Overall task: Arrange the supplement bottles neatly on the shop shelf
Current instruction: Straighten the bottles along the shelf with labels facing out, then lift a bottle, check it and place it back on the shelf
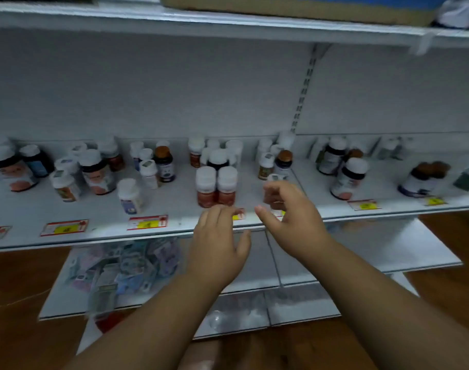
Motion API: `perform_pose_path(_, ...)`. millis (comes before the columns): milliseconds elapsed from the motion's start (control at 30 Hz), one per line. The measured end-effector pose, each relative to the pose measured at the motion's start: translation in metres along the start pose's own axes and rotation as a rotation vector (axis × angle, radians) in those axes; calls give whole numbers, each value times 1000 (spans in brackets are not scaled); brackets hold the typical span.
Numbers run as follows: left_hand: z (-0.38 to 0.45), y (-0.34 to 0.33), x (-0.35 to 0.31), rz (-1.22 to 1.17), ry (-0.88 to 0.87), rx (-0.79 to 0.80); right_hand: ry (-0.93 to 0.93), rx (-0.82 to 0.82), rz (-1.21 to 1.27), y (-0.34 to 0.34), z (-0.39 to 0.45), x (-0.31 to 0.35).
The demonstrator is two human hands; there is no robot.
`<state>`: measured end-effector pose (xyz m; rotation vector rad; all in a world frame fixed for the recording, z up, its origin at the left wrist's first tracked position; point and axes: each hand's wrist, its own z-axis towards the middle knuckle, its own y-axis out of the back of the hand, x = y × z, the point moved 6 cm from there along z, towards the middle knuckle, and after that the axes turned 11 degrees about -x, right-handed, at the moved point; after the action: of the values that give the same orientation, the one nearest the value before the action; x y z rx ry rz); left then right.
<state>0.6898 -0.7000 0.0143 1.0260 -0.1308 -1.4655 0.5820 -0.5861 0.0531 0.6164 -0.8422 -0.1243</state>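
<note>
Many supplement bottles stand in loose groups along the white shelf [174, 209]. Two white-capped bottles with red labels [217, 186] stand side by side near the front edge. My left hand [217, 239] hovers just below them at the shelf lip, fingers spread, holding nothing. My right hand [289, 212] is beside them to the right, fingers loosely curled and thumb apart. A small white-capped bottle [274, 178] peeks out behind its fingers; I cannot tell whether they touch. More bottles sit at the left [94, 172] and at the right [348, 177].
Price tags [147, 222] line the shelf's front edge. A lower shelf [361, 252] holds a pile of flat packets [126, 265]. An upper shelf [228, 25] carries a cardboard box. A slotted upright [302, 89] splits the back panel. The floor is brown wood.
</note>
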Motion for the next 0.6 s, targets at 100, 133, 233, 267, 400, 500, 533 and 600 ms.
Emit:
perform_pose_path(100, -3, -42, -74, -67, -45, 11, -16, -71, -72, 79, -4, -44)
perform_pose_path(133, -2, -55, -95, -81, -69, 28, -29, -96, -88, 100, -4, -58)
perform_pose_path(233, 8, -87, -141, -109, -95, 81, -95, -127, -82, 146, 0, -93)
perform_pose_path(267, 14, -95, -149, -113, -103, 89, -101, -131, -81, 153, 3, -101)
perform_pose_path(400, 39, -135, -178, -120, -146, 112, -123, -179, -86, 178, 20, -135)
perform_pose_path(500, 60, -172, -202, -181, -198, 169, -178, -217, -104, 200, 34, -167)
perform_pose_path(533, 69, -184, -212, -209, -209, 189, -192, -222, -128, 209, 39, -178)
perform_pose_path(600, 85, -207, -231, -260, -211, 208, -207, -235, -174, 230, 53, -197)
